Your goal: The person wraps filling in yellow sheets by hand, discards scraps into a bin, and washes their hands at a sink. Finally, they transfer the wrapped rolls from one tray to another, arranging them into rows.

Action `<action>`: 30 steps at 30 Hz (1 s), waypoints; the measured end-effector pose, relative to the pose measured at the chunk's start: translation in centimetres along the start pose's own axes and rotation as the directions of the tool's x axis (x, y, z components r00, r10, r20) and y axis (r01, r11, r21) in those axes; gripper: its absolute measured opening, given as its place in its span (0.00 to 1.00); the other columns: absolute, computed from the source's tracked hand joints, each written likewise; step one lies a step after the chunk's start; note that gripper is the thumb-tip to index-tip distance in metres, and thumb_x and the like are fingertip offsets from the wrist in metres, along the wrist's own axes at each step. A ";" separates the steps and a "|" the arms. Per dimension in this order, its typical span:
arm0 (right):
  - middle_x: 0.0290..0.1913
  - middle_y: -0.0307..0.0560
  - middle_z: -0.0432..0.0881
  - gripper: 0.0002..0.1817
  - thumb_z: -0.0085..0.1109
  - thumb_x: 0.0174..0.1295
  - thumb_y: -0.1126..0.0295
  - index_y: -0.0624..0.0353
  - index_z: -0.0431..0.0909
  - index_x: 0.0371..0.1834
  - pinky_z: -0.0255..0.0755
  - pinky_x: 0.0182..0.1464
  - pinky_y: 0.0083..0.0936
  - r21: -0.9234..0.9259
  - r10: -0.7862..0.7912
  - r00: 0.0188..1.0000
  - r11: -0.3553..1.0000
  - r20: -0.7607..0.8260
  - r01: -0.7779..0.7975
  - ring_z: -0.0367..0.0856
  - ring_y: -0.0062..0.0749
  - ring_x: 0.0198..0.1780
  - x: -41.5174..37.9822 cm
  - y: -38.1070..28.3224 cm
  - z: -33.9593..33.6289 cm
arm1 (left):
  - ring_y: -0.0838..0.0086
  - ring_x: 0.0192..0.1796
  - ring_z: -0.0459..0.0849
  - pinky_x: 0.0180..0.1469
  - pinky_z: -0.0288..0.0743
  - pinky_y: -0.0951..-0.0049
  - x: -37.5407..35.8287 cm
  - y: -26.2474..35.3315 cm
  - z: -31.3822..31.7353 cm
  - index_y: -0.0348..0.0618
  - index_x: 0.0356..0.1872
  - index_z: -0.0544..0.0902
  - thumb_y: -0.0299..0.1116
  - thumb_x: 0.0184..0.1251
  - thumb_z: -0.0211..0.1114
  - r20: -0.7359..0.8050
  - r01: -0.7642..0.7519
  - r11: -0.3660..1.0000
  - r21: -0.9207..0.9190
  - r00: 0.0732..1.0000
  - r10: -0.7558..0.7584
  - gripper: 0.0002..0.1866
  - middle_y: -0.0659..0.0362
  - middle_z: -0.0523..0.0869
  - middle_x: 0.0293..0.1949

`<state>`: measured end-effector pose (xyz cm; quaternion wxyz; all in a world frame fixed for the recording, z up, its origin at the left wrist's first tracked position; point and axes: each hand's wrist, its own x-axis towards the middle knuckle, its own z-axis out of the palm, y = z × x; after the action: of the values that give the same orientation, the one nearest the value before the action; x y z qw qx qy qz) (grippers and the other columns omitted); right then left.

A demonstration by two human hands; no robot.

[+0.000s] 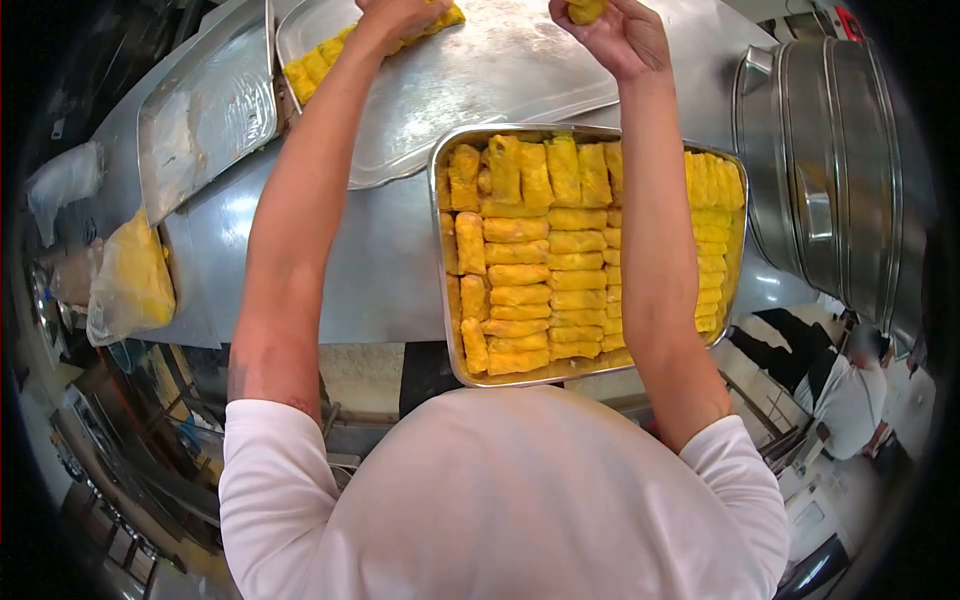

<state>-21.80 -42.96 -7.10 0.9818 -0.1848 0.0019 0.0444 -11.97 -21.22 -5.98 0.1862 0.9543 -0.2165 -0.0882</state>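
At the top edge of the view, my right hand [628, 38] is closed around a yellow roll [586, 10], held up over the table. My left hand [398, 20], partly cut off by the frame, has its fingers curled at a row of yellow rolls [322, 66] along the left side of a shallow metal tray [480, 90]. Closer to my body stands a deeper metal tray [437, 235], packed with yellow rolls [516, 250] in neat columns, some laid crosswise. My right forearm passes over this tray and hides part of its contents.
Another metal tray [205, 120] with pale residue lies tilted at the left. Below it sits a plastic bag of yellow sheets [135, 275]. Large stacked metal steamers [820, 170] stand at the right. A person in a white shirt [848, 400] is in the background, lower right.
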 end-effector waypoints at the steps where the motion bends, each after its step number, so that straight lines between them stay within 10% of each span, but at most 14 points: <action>1: 0.48 0.48 0.75 0.18 0.50 0.64 0.76 0.60 0.68 0.57 0.70 0.52 0.33 -0.031 -0.014 0.996 0.999 0.083 0.016 0.75 0.36 0.47 -1.5 -0.3 0.8 | 0.46 0.52 0.79 0.58 0.69 0.52 0.1 0.2 0.0 0.35 0.43 0.82 0.40 0.51 0.63 0.003 -0.010 1.000 0.001 1.000 0.010 0.21 0.40 0.82 0.45; 6: 0.56 0.51 0.69 0.24 0.53 0.62 0.76 0.60 0.64 0.62 0.68 0.54 0.34 0.164 -0.051 0.989 0.986 0.137 0.028 0.69 0.37 0.55 -8.9 -1.8 1.5 | 0.53 0.49 0.82 0.52 0.75 0.59 1.3 1.0 0.3 0.39 0.45 0.82 0.39 0.46 0.66 0.051 0.060 0.997 0.039 0.997 -0.062 0.23 0.43 0.84 0.45; 9: 0.54 0.50 0.73 0.24 0.56 0.60 0.73 0.61 0.66 0.61 0.71 0.51 0.33 -0.054 -0.126 0.988 0.990 0.094 0.132 0.74 0.36 0.52 -13.9 -3.1 2.7 | 0.61 0.42 0.84 0.42 0.78 0.65 2.5 0.3 1.2 0.39 0.45 0.81 0.36 0.45 0.68 0.104 0.071 0.994 0.084 0.991 -0.080 0.22 0.48 0.85 0.39; 12: 0.58 0.53 0.74 0.26 0.60 0.60 0.67 0.63 0.68 0.61 0.71 0.54 0.34 -0.132 -0.176 0.983 0.977 -0.041 0.169 0.75 0.42 0.55 -19.6 -4.8 1.7 | 0.66 0.35 0.81 0.37 0.75 0.67 3.0 -1.2 2.8 0.40 0.40 0.82 0.34 0.51 0.66 0.023 -0.024 0.952 -0.304 0.999 0.033 0.15 0.55 0.84 0.32; 14: 0.58 0.52 0.72 0.26 0.51 0.66 0.69 0.66 0.58 0.65 0.72 0.54 0.36 -0.351 -0.318 0.928 0.906 -0.195 0.237 0.76 0.43 0.55 -23.9 -5.6 1.4 | 0.60 0.56 0.79 0.55 0.70 0.53 8.0 -4.8 5.7 0.46 0.56 0.77 0.57 0.53 0.64 -0.035 -0.013 0.953 0.304 0.999 0.025 0.33 0.54 0.82 0.52; 17: 0.56 0.52 0.74 0.25 0.53 0.65 0.72 0.66 0.60 0.64 0.72 0.54 0.32 -0.647 -0.470 0.776 0.755 -0.420 0.108 0.78 0.39 0.53 -29.0 -5.9 1.7 | 0.59 0.56 0.79 0.55 0.68 0.49 8.9 -4.3 5.8 0.47 0.56 0.77 0.58 0.52 0.63 -0.008 0.032 0.941 0.336 0.999 -0.031 0.33 0.54 0.82 0.53; 30: 0.52 0.46 0.77 0.24 0.57 0.61 0.78 0.65 0.64 0.61 0.72 0.52 0.24 -0.688 -0.582 0.519 0.726 -0.626 -0.015 0.78 0.29 0.51 -34.6 -3.7 -0.8 | 0.53 0.54 0.79 0.58 0.66 0.54 7.3 -0.2 6.0 0.43 0.47 0.79 0.53 0.45 0.69 0.056 -0.013 0.954 0.301 0.998 -0.004 0.31 0.50 0.84 0.48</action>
<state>-55.91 -49.72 -5.82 0.7400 -0.4902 0.4044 -0.2204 -6.86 -26.25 -12.21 0.0328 0.9682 -0.2346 -0.0807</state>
